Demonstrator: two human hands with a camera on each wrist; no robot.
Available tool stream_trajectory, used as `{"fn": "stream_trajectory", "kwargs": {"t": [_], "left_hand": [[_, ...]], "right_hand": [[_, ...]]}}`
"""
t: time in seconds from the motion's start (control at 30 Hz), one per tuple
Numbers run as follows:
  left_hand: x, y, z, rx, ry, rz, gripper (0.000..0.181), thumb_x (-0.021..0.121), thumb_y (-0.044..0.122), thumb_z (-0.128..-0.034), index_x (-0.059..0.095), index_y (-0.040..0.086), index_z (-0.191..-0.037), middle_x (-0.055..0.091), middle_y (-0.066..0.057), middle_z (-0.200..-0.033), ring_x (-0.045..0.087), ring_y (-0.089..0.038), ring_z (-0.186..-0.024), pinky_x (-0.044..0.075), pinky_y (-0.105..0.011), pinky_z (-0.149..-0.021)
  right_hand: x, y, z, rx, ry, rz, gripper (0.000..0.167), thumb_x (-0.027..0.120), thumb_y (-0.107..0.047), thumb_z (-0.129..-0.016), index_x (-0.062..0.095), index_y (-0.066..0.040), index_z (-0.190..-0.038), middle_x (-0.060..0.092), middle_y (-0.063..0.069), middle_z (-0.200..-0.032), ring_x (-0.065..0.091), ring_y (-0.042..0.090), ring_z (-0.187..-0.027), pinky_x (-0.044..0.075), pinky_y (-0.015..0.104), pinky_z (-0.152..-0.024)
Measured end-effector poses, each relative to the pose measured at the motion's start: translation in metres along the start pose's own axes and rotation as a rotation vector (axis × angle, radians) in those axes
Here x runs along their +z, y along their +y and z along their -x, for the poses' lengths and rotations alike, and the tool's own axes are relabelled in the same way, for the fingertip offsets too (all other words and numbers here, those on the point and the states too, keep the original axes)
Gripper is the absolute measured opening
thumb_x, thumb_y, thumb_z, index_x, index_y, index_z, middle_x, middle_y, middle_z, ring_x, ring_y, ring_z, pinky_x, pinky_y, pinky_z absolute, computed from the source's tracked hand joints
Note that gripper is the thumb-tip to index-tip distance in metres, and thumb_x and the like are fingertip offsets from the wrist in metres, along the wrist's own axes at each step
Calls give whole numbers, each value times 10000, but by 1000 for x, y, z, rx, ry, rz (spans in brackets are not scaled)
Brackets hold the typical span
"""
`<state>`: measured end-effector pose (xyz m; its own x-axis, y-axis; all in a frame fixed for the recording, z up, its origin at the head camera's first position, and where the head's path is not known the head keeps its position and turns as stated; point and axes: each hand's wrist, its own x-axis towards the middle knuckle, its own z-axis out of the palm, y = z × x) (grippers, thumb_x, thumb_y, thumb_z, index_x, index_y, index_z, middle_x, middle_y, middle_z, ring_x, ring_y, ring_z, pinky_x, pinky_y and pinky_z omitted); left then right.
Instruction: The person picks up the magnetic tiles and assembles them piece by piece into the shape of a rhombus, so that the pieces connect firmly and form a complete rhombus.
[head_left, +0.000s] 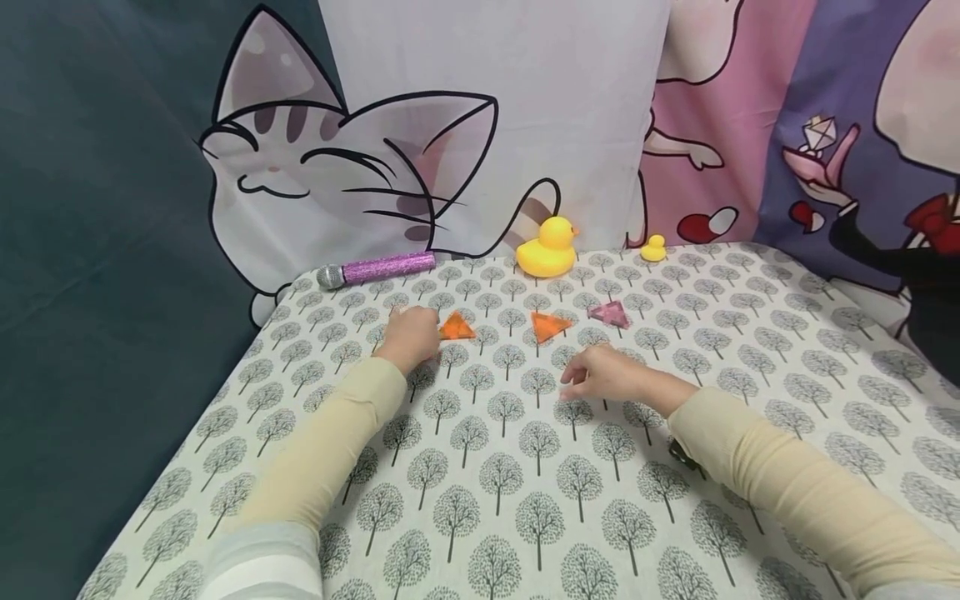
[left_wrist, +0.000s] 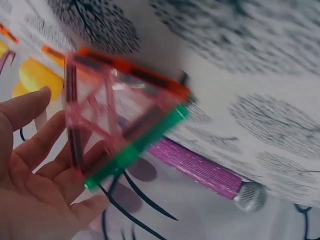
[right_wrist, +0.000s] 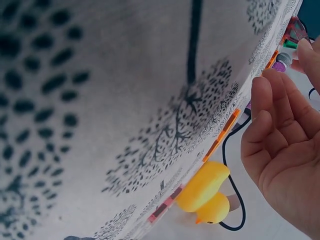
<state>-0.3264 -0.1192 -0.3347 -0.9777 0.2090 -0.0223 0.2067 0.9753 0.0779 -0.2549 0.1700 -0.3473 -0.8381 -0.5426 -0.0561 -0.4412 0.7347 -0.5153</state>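
Two hands over one cloth (head_left: 540,521), patterned with grey trees, and tiles in the space about them. Count of flat tiles, head view: three, namely one left orange tile (head_left: 456,327), one right orange tile (head_left: 549,327) and one pink tile (head_left: 610,314), in that order from left to right and all apart from each other

Left hand (head_left: 411,337): at one build (left_wrist: 100,110) that shows three colours, with a pink triangular face, one orange edge beside the cloth and one green edge on the opposite side (blur hides how many tiles make it up). Fingers loosely bent at and behind the pink face, some seen through it, thumb apart from them; whether they have firm hold of the build, cannot tell. From the head the hand hides the build, and the left orange tile lies just beside the knuckles

Right hand (head_left: 611,372): nothing in it, fingers half bent with a gap to the thumb, nearest to the right orange tile and the pink tile, which lie beyond it

Other items along the far edge: one mic (head_left: 378,268), purple, its silver head to the left; two ducks, both yellow, one big duck (head_left: 547,250) near the middle and one small duck (head_left: 654,248) to its right. One dark object (head_left: 681,454) lies partly behind the right sleeve (head_left: 787,483) (too covered to name). Behind all, one backdrop (head_left: 495,50) with one large drawn cat (head_left: 300,179)
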Motion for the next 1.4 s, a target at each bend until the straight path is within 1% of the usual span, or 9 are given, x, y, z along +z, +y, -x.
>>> {"fn": "stream_trajectory", "kwargs": {"t": [0.17,0.27,0.37,0.47,0.5,0.6,0.87,1.2,1.4], "left_hand": [[9,13,-2,38,-67,-131,107,509,37,-813,609,70,-791,621,-84,-781,572,-268,-873,67,-529,-996],[11,19,-1,53,-84,-130,160,502,53,-823,588,91,-694,622,-83,-761,571,-274,-872,101,-541,-988],[12,24,-1,101,-98,-68,196,453,76,-861,617,89,-756,628,-99,-872,561,-267,-896,286,-469,-944],[16,31,1,174,-115,18,189,463,74,-859,652,91,-861,615,-98,-942,559,-220,-771,455,-340,-714],[17,33,3,203,-115,30,190,463,79,-863,650,103,-875,611,-98,-947,552,-207,-727,460,-306,-619],[18,42,11,256,-110,38,131,514,101,-847,644,98,-828,610,-78,-846,510,-167,-616,434,-269,-531],[17,57,27,350,-116,28,123,583,115,-823,665,94,-912,624,-24,-916,560,-167,-842,446,-283,-767],[17,74,45,425,-169,56,154,600,127,-814,661,100,-953,624,-24,-961,552,-180,-920,422,-278,-824],[15,82,52,397,-177,78,163,606,84,-793,664,97,-944,621,-46,-971,545,-197,-938,416,-285,-839]], "right_hand": [[1,2,-2,-36,6,7,315,703,-299,-707,646,-43,-882,613,-25,-749,554,99,-675,466,243,-622],[1,5,-2,-40,9,8,322,704,-307,-706,647,-43,-881,611,-28,-740,549,94,-665,463,241,-613],[1,7,-2,-39,10,9,320,703,-306,-708,648,-44,-883,610,-31,-737,546,92,-661,462,242,-607],[1,8,-2,-37,8,6,316,702,-300,-711,649,-42,-885,609,-33,-735,546,90,-658,462,240,-602],[1,8,-2,-38,6,5,311,702,-296,-711,649,-42,-885,609,-33,-735,546,89,-657,462,240,-602],[1,8,-2,-37,1,2,292,699,-280,-715,651,-45,-882,611,-36,-734,548,86,-655,462,236,-604],[0,8,-3,-44,5,-1,303,697,-281,-718,647,-33,-884,612,-34,-736,554,90,-661,467,238,-612],[-1,9,-2,-41,12,1,293,698,-269,-719,648,-31,-882,618,-27,-732,559,88,-657,469,236,-605],[1,9,-3,-33,2,-19,295,693,-266,-723,643,-30,-895,615,-33,-734,559,83,-657,469,226,-606]]}}
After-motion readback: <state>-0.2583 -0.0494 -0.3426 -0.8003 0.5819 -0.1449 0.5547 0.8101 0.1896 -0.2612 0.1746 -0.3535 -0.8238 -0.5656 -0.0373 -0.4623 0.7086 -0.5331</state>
